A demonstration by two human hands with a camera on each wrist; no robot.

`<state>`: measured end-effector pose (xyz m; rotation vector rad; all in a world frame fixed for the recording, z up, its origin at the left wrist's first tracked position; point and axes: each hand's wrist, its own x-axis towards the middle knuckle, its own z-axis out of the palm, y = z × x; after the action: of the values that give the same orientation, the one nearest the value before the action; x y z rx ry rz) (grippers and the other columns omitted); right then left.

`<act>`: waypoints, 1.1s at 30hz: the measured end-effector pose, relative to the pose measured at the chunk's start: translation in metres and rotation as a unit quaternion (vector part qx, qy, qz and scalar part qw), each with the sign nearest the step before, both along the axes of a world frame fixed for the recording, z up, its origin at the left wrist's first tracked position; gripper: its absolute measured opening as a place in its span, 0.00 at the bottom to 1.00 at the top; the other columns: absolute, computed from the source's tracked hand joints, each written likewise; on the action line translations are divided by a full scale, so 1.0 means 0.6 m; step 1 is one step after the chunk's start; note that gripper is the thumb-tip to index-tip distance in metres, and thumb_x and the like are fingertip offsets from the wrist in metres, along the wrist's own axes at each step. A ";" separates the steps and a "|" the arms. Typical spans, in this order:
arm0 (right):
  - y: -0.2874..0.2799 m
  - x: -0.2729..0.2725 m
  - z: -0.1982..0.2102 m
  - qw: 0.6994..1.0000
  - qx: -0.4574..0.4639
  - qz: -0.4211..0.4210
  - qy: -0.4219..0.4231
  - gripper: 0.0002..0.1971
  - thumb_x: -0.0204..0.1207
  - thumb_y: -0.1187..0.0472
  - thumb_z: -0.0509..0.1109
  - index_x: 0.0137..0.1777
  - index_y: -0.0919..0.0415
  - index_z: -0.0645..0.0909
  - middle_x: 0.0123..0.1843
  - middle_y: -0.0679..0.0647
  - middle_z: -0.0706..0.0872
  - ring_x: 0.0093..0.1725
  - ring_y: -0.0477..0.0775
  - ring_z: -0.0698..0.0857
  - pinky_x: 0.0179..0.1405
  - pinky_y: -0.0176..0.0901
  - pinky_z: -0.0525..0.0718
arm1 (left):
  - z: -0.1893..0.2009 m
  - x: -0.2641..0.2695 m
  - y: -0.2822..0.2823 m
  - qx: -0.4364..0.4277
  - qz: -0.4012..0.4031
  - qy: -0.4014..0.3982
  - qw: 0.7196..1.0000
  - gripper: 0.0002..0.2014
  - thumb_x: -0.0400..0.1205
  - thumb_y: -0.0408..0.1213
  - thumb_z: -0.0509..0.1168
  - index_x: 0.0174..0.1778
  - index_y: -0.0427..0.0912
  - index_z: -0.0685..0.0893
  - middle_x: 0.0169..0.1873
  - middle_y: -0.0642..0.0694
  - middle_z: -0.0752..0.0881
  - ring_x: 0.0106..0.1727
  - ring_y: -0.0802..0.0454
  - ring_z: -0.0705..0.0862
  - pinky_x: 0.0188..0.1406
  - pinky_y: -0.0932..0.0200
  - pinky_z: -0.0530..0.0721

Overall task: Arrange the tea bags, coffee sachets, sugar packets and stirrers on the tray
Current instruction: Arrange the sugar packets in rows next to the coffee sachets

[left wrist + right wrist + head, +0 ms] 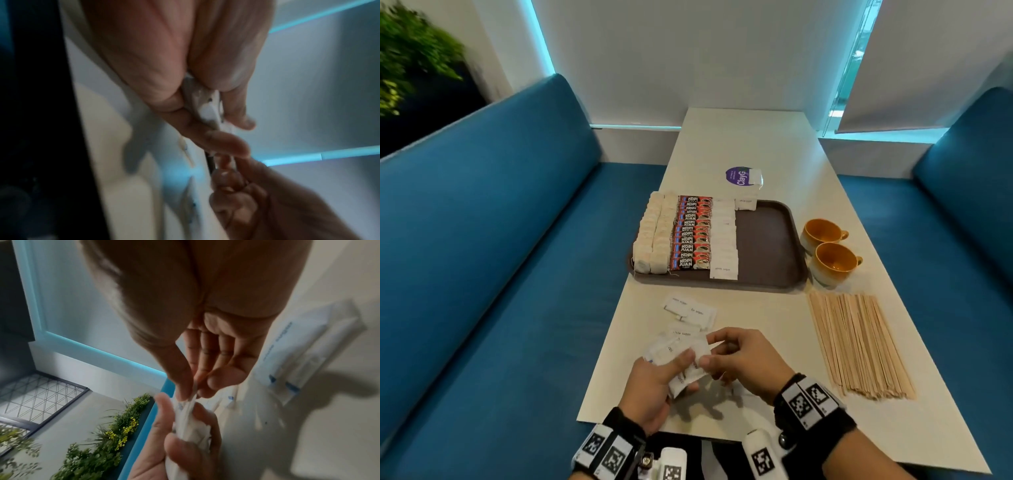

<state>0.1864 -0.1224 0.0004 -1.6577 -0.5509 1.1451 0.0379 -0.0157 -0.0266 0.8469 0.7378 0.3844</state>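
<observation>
The brown tray point(767, 246) holds rows of tea bags point(652, 236), red coffee sachets point(691, 233) and white sugar packets point(725, 240); its right half is bare. Near the table's front edge my left hand point(654, 383) grips a bunch of white sugar packets point(674, 356) point(191, 426) point(205, 107). My right hand point(736, 356) pinches the edge of one packet in that bunch between thumb and fingers point(185, 386). More loose sugar packets point(690, 310) lie on the table just beyond my hands. A pile of wooden stirrers point(859, 342) lies at the right.
Two orange cups point(828, 250) stand right of the tray. A purple round label point(739, 176) and a small white stack point(746, 204) sit at the tray's far edge. Blue benches point(482, 240) flank the white table point(756, 144).
</observation>
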 end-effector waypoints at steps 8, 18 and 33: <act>-0.006 0.003 0.006 1.000 0.017 -0.023 -0.001 0.08 0.77 0.77 0.75 0.53 0.68 0.88 0.36 0.60 0.85 0.31 0.58 0.85 0.31 0.46 0.85 | -0.008 -0.017 0.003 -0.051 -0.033 -0.021 0.998 0.31 0.80 0.58 0.61 0.68 0.35 0.82 0.52 0.26 0.90 0.40 0.36 0.89 0.24 0.50 0.88; -0.009 0.002 -0.007 0.981 0.034 0.040 -0.187 0.20 0.66 0.75 0.78 0.33 0.45 0.92 0.53 0.51 0.87 0.37 0.54 0.84 0.41 0.45 0.86 | -0.027 -0.024 0.011 -0.056 -0.087 -0.064 0.993 0.31 0.74 0.43 0.77 0.72 0.33 0.82 0.59 0.25 0.88 0.43 0.36 0.90 0.27 0.52 0.90; -0.017 -0.001 -0.016 0.995 0.078 -0.056 -0.023 0.15 0.73 0.74 0.80 0.57 0.64 0.86 0.38 0.59 0.87 0.36 0.58 0.89 0.36 0.52 0.91 | -0.031 -0.020 -0.001 0.022 -0.041 -0.101 0.994 0.25 0.76 0.25 0.75 0.71 0.37 0.82 0.65 0.26 0.86 0.63 0.24 0.86 0.51 0.40 0.92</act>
<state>0.1859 -0.1323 -0.0092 -1.5628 -0.5553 0.9599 0.0257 -0.0163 -0.0453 0.8630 0.5072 0.4080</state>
